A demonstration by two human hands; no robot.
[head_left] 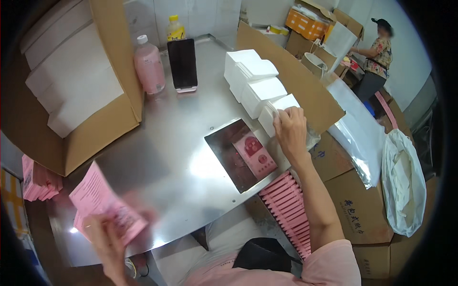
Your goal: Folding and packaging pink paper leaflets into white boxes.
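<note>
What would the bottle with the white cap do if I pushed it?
The bottle might tip if pushed near its top, because it stands upright and is taller than wide. A low push may slide it, since the metal table looks smooth and shiny. Lying down, it could roll, as its sides look rounded.

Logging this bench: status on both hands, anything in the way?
Left hand: holding pink printed packaging. Right hand: touching nearest white stack. Upright phone: clear of both hands.
</note>
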